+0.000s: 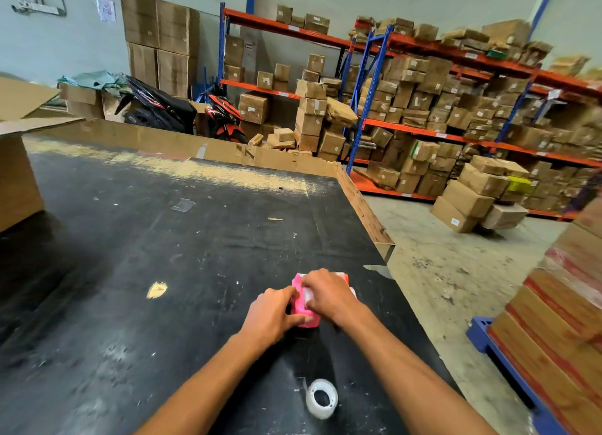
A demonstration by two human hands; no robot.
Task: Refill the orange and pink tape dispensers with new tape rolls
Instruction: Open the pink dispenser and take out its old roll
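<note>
The pink tape dispenser (301, 307) sits on the black table (163, 255) near its right edge. My left hand (272, 314) grips its left side. My right hand (329, 293) covers its top, fingers pressed on a white part between the two hands. A sliver of orange (343, 275), likely the orange dispenser, shows just behind my right hand; most of it is hidden. A clear tape roll (322, 398) lies flat on the table close to me, between my forearms.
An open cardboard box (16, 174) stands at the table's left. A cardboard strip (195, 148) edges the far side. Stacked cartons on a blue pallet (553, 320) are close on the right. Shelves of boxes (456, 108) and motorbikes (195, 112) stand beyond.
</note>
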